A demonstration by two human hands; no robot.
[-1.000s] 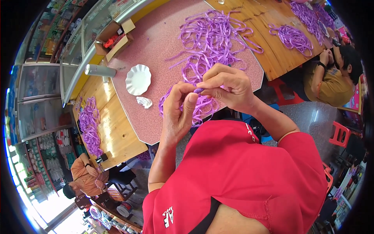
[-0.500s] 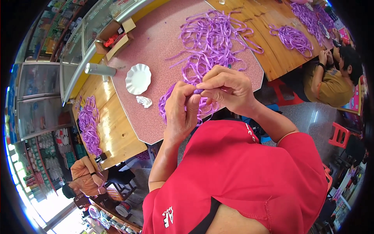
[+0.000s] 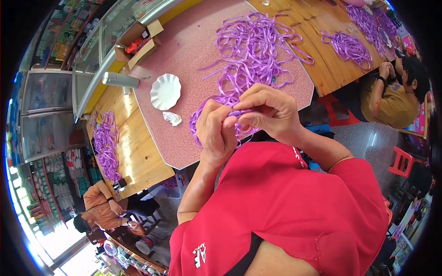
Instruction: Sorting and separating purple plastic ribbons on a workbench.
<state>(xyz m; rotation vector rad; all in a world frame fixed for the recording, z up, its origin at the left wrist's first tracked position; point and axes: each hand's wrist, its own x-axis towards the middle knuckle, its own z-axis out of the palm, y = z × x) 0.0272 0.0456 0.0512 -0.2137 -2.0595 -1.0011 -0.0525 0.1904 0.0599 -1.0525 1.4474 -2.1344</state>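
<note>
Both hands meet over the near edge of the pink table, pinching a piece of purple ribbon (image 3: 235, 113) between their fingertips. My left hand (image 3: 214, 126) is closed on it from the left, thumb against forefinger. From the right, my right hand (image 3: 269, 112) grips the same ribbon with thumb and fingers. A small folded or knotted bit shows between the two hands; its exact shape is too small to tell. Behind and below them lies a large loose heap of purple ribbon (image 3: 251, 41), some strands running under my hands.
On the pink table (image 3: 184, 50) are a white scalloped dish (image 3: 165, 92), a crumpled tissue (image 3: 172, 118), a grey cylinder (image 3: 120, 80) and an open cardboard box (image 3: 140, 43). More purple ribbon lies on wooden tables at left (image 3: 106, 147) and right (image 3: 347, 48). Two people sit at either side.
My fingers have shifted slightly on the ribbon, and more of it shows between them. My left fingers curl over more. The whole view has moved a little.
</note>
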